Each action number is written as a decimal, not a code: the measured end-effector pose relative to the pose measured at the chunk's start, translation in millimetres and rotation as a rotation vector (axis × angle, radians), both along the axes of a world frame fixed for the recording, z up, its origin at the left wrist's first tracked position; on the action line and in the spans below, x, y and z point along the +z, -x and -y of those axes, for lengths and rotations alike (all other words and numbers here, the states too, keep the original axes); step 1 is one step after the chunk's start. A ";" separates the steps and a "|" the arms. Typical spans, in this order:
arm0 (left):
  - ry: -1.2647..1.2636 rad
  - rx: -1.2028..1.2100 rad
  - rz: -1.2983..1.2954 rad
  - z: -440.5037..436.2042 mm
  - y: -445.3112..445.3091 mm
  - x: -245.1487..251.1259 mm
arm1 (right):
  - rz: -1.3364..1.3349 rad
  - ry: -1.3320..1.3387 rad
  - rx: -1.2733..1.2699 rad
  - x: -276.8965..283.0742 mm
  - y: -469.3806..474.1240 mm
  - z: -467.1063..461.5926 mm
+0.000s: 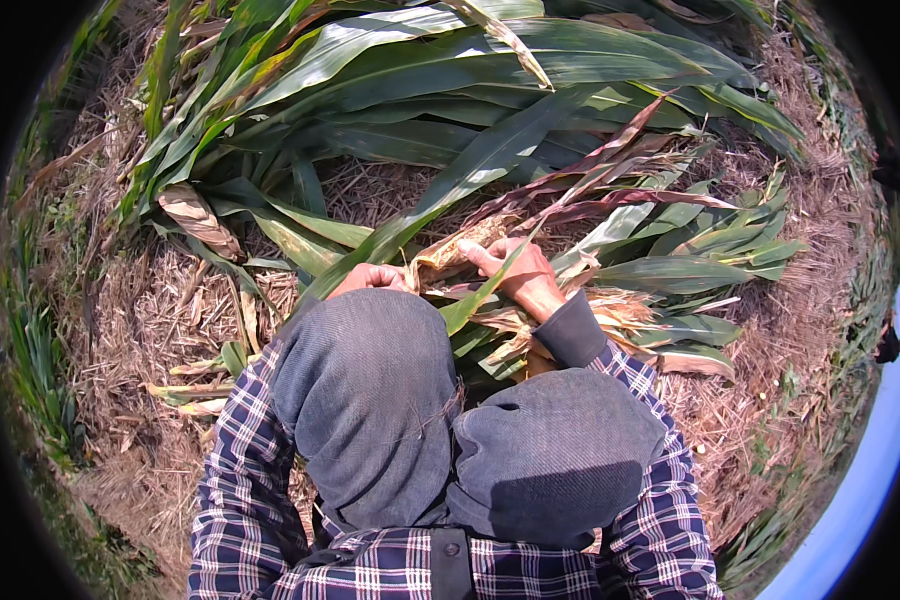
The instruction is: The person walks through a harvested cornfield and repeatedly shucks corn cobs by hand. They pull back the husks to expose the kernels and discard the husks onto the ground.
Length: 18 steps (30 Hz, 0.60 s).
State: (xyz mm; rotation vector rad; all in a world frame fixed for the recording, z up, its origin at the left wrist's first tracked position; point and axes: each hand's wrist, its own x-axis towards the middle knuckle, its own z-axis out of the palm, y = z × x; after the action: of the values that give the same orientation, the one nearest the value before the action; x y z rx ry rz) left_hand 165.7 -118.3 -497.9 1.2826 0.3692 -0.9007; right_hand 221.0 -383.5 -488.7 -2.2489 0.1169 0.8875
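A corn ear (471,241) in pale, dry husk lies crosswise between my hands, just beyond my knees. My right hand (516,271) grips it from the right, the thumb laid along its upper side. At its left end my left hand (371,279) is curled around the base of the husk; my left knee hides part of this hand. A long green corn leaf (450,184) slants past the ear, and a narrower leaf (487,289) crosses in front of my right wrist. Reddish dry leaves (570,187) fan out behind the ear.
Broad green corn leaves (420,75) are heaped across the far side. Another husked-over corn ear (201,221) rests at the left. Cut stalks and leaves (675,270) lie at the right, with pale dry husks (622,311) nearer my right arm. Straw (150,420) covers the ground.
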 end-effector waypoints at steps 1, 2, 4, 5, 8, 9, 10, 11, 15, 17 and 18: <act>0.014 0.017 0.022 -5.2 1.3 -4.1 | -0.048 -0.010 -0.056 -7.0 2.5 -6.3; 0.035 0.024 0.046 -6.0 0.6 -3.4 | -0.100 -0.132 -0.173 -7.2 4.2 -8.7; 0.016 -0.051 0.018 -11.7 -6.3 -1.8 | -0.214 -0.400 -0.480 -6.6 9.5 -11.9; 0.008 -0.049 0.031 -9.3 -11.9 5.4 | -0.203 -0.421 -0.427 -4.5 7.7 -9.6; -0.004 -0.063 0.089 0.3 -27.6 11.9 | -0.112 -0.601 -0.464 -0.4 13.2 -14.5; -0.009 0.002 0.114 3.1 -28.1 12.4 | -0.104 -0.585 -0.446 9.7 12.7 -16.3; -0.081 -0.064 0.148 3.4 -31.9 12.9 | -0.097 -0.569 -0.427 15.5 12.4 -17.7; -0.136 -0.154 0.189 15.6 -45.6 22.1 | -0.051 -0.588 -0.430 16.1 14.4 -8.8; -0.058 -0.251 0.312 48.6 -66.9 38.8 | 0.072 -0.662 -0.377 22.9 20.3 -8.5; -0.054 -0.265 0.279 51.1 -72.3 44.2 | 0.069 -0.690 -0.336 26.9 20.7 -11.8; -0.020 -0.239 0.313 52.4 -70.5 40.7 | 0.015 -0.672 -0.317 25.3 21.3 -8.4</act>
State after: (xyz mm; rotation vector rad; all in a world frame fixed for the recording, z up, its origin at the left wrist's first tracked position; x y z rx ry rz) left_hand 236.1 -170.7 -457.2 1.4812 -0.0226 -0.8785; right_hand 199.7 -375.2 -463.4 -1.5555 0.1388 0.6169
